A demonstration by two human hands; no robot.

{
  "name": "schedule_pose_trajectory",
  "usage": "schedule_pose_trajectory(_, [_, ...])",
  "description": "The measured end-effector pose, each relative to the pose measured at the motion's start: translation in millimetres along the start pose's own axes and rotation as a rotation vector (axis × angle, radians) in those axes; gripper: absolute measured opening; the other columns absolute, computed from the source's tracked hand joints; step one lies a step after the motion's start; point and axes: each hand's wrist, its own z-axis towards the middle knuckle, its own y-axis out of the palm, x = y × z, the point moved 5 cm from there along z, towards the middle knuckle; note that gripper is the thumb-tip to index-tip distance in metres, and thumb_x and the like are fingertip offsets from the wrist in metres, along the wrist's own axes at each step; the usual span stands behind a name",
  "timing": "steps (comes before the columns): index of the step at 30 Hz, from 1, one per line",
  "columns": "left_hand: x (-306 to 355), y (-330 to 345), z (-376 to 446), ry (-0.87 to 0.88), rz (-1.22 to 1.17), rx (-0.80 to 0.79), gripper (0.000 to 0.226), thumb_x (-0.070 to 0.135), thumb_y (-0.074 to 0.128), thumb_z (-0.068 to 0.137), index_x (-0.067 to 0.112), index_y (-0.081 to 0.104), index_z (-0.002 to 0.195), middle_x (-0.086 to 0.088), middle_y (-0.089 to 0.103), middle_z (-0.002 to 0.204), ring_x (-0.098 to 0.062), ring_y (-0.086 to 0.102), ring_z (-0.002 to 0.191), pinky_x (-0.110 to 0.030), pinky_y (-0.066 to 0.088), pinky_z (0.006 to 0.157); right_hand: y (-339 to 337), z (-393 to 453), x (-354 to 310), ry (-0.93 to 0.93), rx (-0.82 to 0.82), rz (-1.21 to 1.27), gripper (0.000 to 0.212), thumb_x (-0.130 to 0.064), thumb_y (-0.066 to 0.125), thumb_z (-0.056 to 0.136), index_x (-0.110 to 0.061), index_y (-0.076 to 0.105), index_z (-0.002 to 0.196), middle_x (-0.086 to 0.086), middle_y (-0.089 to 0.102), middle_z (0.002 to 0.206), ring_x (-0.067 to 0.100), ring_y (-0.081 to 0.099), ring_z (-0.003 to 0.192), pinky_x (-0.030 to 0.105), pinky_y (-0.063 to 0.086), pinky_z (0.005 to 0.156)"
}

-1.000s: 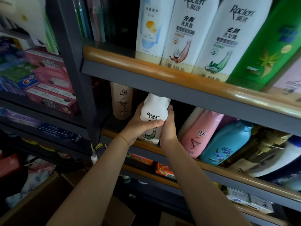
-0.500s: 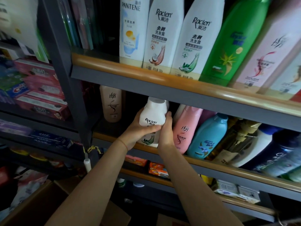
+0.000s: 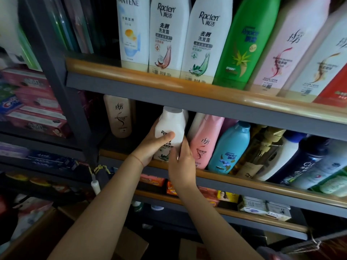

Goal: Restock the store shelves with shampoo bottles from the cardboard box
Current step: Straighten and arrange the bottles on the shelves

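Both hands, left hand (image 3: 150,147) and right hand (image 3: 181,166), keep gripping the white bottle (image 3: 171,126), now upright beside the pink bottle (image 3: 203,141); nearly shelved.

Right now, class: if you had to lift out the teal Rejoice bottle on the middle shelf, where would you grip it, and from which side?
Grip the teal Rejoice bottle round its narrower upper body, coming from the front: it leans backward, and neighbouring bottles crowd both its sides.

White shampoo bottle (image 3: 171,126) upright on middle shelf (image 3: 244,180), beside pink bottle (image 3: 205,141).
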Motion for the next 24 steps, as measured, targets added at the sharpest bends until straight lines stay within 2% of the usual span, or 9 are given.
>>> schedule_pose_trajectory(2, [0,3,-1,0.001,0.008,-0.010,0.105,0.064,0.086,0.055,0.025,0.043,0.143,0.019,0.068,0.122,0.001,0.061,0.117,-0.014,0.050,0.089,-5,-13,-5,-0.049,0.055,-0.079,0.053,-0.035,0.037,0.099,-0.017,0.034,0.148,0.006,0.051,0.142,0.021,0.052,0.128,0.033,0.049,0.102])
schedule_pose_trajectory(4, [-4,2,0,-0.003,0.013,0.000,0.106,0.063,0.084,0.057,0.024,0.042,0.146,0.017,0.066,0.126,0.001,0.060,0.119,-0.021,0.050,0.099,-13,-24,-7,-0.106,0.115,-0.139,0.051,-0.022,0.046,0.099,-0.012,0.036,0.148,0.006,0.045,0.146,0.020,0.048,0.131,0.027,0.047,0.103])
schedule_pose_trajectory(7, [-10,1,2,-0.031,0.022,0.025,0.107,0.061,0.080,0.061,0.023,0.037,0.151,0.009,0.058,0.139,-0.006,0.055,0.127,-0.024,0.045,0.104,-22,-30,-8,-0.163,0.181,-0.164,0.039,-0.009,0.053,0.095,-0.011,0.051,0.133,0.007,0.053,0.129,0.019,0.062,0.100,0.028,0.057,0.075])
schedule_pose_trajectory(10, [-12,6,2,-0.060,0.028,0.055,0.096,0.060,0.073,0.063,0.030,0.036,0.146,0.017,0.052,0.135,0.004,0.049,0.122,-0.016,0.037,0.097,-26,-26,-7,-0.143,0.154,-0.143,0.029,-0.008,0.054,0.094,-0.010,0.056,0.123,0.003,0.058,0.115,0.009,0.059,0.080,0.024,0.053,0.062])
schedule_pose_trajectory(12, [-12,11,2,-0.060,0.027,0.053,0.078,0.052,0.072,0.073,0.038,0.033,0.139,0.027,0.051,0.122,0.014,0.048,0.109,-0.010,0.038,0.087,-27,-23,-7,-0.135,0.139,-0.141,0.027,-0.008,0.053,0.094,-0.011,0.057,0.120,-0.001,0.058,0.113,0.007,0.057,0.079,0.018,0.050,0.060])
schedule_pose_trajectory(14, [-12,12,3,-0.064,0.017,0.052,0.074,0.047,0.071,0.080,0.035,0.034,0.143,0.027,0.051,0.121,0.015,0.048,0.108,-0.012,0.038,0.088,-28,-22,-8,-0.145,0.141,-0.143,0.025,-0.009,0.053,0.094,-0.012,0.057,0.119,-0.003,0.057,0.111,0.005,0.056,0.081,0.015,0.047,0.061])
schedule_pose_trajectory(20, [-10,9,0,-0.032,0.022,-0.003,0.090,0.056,0.071,0.072,0.031,0.035,0.151,0.015,0.055,0.137,0.003,0.054,0.122,-0.015,0.045,0.093,-18,-25,-15,-0.184,0.110,-0.111,0.018,-0.005,0.052,0.094,-0.013,0.059,0.108,-0.005,0.057,0.094,0.011,0.055,0.071,0.027,0.049,0.058])
schedule_pose_trajectory(22, [-5,-2,-6,-0.023,0.041,0.089,0.087,0.062,0.067,0.072,0.033,0.038,0.149,0.017,0.054,0.137,0.004,0.053,0.121,-0.017,0.044,0.097,-9,-27,-23,-0.231,0.040,-0.062,0.016,-0.006,0.051,0.095,-0.014,0.060,0.105,-0.004,0.059,0.089,0.011,0.056,0.073,0.028,0.049,0.062])
schedule_pose_trajectory(24, [1,-28,-20,0.045,0.068,0.373,0.054,0.057,0.060,0.082,0.028,0.059,0.127,0.016,0.060,0.118,0.008,0.055,0.105,-0.019,0.043,0.091,6,-24,-32,-0.233,-0.060,0.008,0.016,-0.008,0.050,0.097,-0.016,0.061,0.105,-0.002,0.060,0.088,0.010,0.056,0.074,0.025,0.048,0.063])
